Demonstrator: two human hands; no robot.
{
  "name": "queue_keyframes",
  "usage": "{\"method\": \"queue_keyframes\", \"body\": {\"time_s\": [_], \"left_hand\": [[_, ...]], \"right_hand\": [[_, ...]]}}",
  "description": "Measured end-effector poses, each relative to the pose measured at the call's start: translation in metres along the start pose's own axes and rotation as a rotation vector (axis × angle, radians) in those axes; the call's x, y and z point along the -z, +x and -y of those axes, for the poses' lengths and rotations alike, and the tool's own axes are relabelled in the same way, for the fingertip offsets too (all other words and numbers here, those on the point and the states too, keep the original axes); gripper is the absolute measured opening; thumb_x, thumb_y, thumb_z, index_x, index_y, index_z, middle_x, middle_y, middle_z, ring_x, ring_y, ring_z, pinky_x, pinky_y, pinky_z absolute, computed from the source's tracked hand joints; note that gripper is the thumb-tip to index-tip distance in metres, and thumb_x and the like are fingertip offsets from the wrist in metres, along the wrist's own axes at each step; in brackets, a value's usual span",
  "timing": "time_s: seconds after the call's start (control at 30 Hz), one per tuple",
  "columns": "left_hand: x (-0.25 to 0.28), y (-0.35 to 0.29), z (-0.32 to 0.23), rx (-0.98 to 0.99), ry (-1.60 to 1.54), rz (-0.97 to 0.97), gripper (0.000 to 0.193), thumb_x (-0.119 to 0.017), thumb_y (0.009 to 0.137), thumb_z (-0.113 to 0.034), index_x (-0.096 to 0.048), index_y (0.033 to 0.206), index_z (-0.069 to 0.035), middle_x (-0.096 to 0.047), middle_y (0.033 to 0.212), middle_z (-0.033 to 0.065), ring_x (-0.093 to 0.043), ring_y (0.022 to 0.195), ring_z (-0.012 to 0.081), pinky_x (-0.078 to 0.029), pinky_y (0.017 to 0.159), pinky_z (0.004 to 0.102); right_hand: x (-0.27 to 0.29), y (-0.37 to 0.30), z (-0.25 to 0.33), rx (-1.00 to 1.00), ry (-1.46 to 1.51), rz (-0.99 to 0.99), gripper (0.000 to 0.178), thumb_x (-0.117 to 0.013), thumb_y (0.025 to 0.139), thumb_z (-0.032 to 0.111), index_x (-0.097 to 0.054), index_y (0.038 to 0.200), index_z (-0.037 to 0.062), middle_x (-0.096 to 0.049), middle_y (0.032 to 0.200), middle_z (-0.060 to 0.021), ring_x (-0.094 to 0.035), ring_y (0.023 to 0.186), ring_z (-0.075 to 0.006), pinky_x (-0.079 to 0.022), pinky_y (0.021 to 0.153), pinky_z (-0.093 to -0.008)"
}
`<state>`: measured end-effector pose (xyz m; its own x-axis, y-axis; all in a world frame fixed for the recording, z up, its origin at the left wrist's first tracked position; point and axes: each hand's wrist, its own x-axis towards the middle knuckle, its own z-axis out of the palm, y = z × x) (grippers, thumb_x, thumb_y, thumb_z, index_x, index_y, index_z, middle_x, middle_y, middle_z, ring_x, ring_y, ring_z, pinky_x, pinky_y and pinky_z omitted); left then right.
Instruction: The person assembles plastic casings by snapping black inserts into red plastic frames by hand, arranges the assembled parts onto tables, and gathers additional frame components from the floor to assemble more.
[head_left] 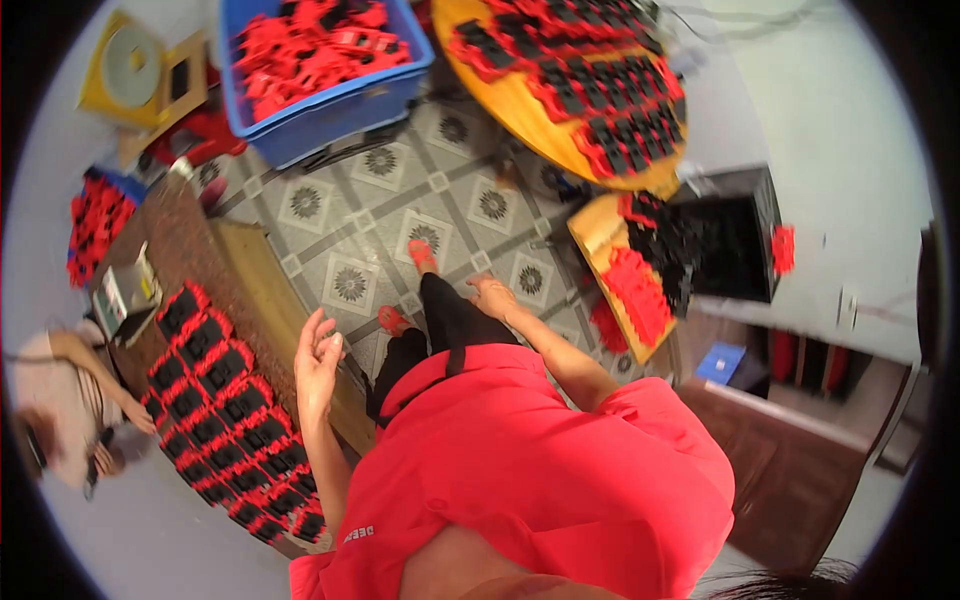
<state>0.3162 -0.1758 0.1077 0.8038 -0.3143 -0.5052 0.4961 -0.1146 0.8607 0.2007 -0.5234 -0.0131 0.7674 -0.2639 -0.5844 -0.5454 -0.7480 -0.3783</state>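
My left hand is raised beside the edge of the brown table, its fingers apart and nothing in them. Close to it on that table lie rows of red-and-black plastic parts. Over the tiled floor, near my thigh, hangs my right hand; its fingers are loosely stretched and hold nothing visible. To the right of that hand, a wooden board carries red pieces and black pieces.
A blue crate full of red parts stands ahead. Beyond it to the right, a round wooden table bears more parts. A black bin sits at right. Another person is at the left table's far side. A yellow scale stands far left.
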Motion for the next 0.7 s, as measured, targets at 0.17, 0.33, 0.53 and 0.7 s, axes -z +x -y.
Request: {"method": "queue_keyframes", "body": {"time_s": [0.17, 0.33, 0.53, 0.7], "left_hand": [[-0.096, 0.03, -0.02, 0.022, 0.222, 0.179, 0.052, -0.061, 0.092, -0.013, -0.041, 0.14, -0.006, -0.055, 0.127, 0.0138, -0.055, 0.093, 0.0137, -0.048, 0.083, 0.0287], [-0.204, 0.059, -0.01, 0.008, 0.426, 0.301, 0.052, -0.061, 0.092, -0.015, -0.042, 0.14, -0.008, -0.055, 0.128, 0.0155, -0.058, 0.104, 0.0202, -0.049, 0.086, 0.0325], [-0.369, 0.073, 0.025, 0.097, 0.505, 0.441, 0.052, -0.064, 0.091, -0.018, -0.044, 0.138, -0.009, -0.058, 0.124, 0.0149, -0.059, 0.107, 0.0235, -0.05, 0.088, 0.0358], [-0.498, 0.079, 0.031, 0.105, 0.702, 0.58, 0.052, -0.064, 0.091, -0.018, -0.044, 0.138, -0.009, -0.059, 0.122, 0.0167, -0.061, 0.102, 0.0237, -0.051, 0.086, 0.0345]], "right_hand": [[0.014, -0.02, -0.106, -0.107, 0.139, -0.203, 0.04, -0.064, 0.08, 0.023, -0.062, 0.116, 0.0066, -0.062, 0.113, -0.0209, -0.059, 0.105, -0.0377, -0.048, 0.09, -0.0438], [0.072, -0.052, -0.213, -0.401, 0.265, -0.404, 0.04, -0.064, 0.08, 0.024, -0.062, 0.115, 0.0075, -0.063, 0.109, -0.0198, -0.061, 0.098, -0.0406, -0.05, 0.084, -0.0471], [0.109, -0.048, -0.407, -0.749, 0.378, -0.851, 0.047, -0.068, 0.08, 0.022, -0.056, 0.121, 0.0043, -0.061, 0.111, -0.0257, -0.059, 0.102, -0.0414, -0.047, 0.088, -0.0446], [0.156, -0.022, -0.513, -0.738, 0.513, -0.967, 0.058, -0.068, 0.08, 0.02, -0.045, 0.131, 0.0025, -0.053, 0.118, -0.0279, -0.052, 0.111, -0.0433, -0.045, 0.093, -0.0458]]}}
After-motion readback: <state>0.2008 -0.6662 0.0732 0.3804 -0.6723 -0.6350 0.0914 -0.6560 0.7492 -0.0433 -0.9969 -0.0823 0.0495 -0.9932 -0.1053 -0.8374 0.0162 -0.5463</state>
